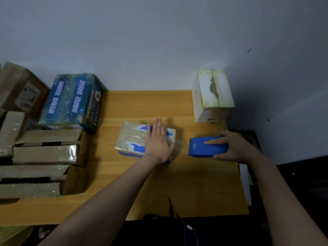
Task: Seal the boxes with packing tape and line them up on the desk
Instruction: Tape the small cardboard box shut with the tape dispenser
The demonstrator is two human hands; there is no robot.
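Now: two blue boxes mid-desk, a hand on each

Taped box [134, 139] lies flat at the centre of the wooden desk [159, 183]. Its long axis runs left to right, roughly parallel to the back wall. It is blue card, rectangular, wrapped in glossy, wrinkled clear tape that dulls most of the top to grey-tan. Torn-looking blue and white patches show through.

Left hand [158, 141] rests palm-down on its right half. The fingers are straight and together, pointing away toward the wall, and they curl around nothing.

Small blue box [200, 148] sits just right of the taped box, apart from it. It is matte, smooth and slim, with rounded corners. Its long axis also runs left to right, and the free end points at the taped box. Right hand [232, 148] grips its right end, one digit laid along the top and the others wrapped around the near side.

White carton [211, 96] stands at the far right corner, stained, with its top seam torn. A blue starry carton [71, 102] stands far left. Brown cardboard cartons [46, 153] crowd the left edge, some with flaps open.
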